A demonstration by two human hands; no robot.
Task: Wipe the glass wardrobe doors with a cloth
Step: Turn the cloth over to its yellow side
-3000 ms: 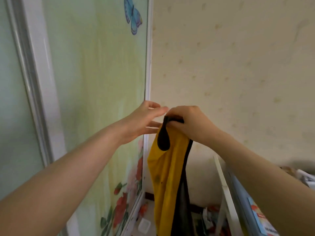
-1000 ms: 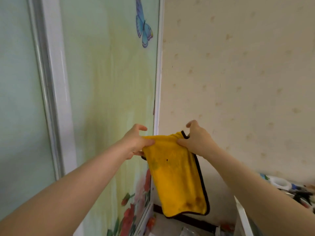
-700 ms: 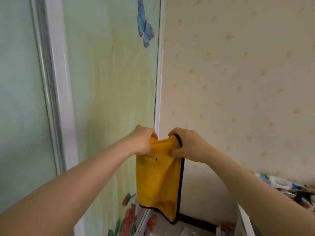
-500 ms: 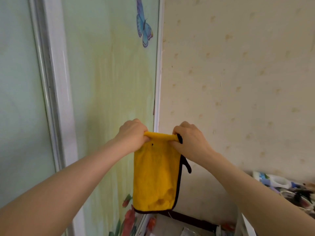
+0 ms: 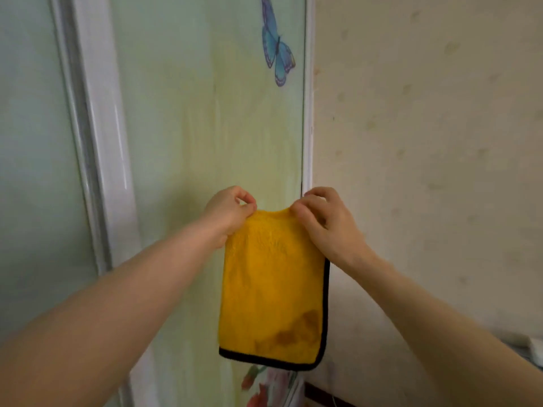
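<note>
Yellow plush fills the middle of the view: a cloth hangs by its top edge from two bare hands. The left hand pinches the top left corner between thumb and curled fingers. The right hand pinches the top right corner, its fingertips bent over the fold. Between the two grips the top edge sags slightly. The cloth hangs flat and doubled, with a black trim down its right side and along the bottom, and brownish stains near the lower right corner.

Just behind the cloth stands the right glass door, pale green and yellowish; whether the cloth touches the glass cannot be told. A blue butterfly is printed high on that pane, well above the hands. Red flowers show on the pane below the cloth's bottom edge. A white frame runs up the door's right edge, passing just behind the right hand. To the left a wider white post separates this door from the left door, a paler green pane.

Right of the frame is a cream wall with faint speckles. At the far right edge, low down, part of a white thing shows, too cropped to identify. No container is in view.
</note>
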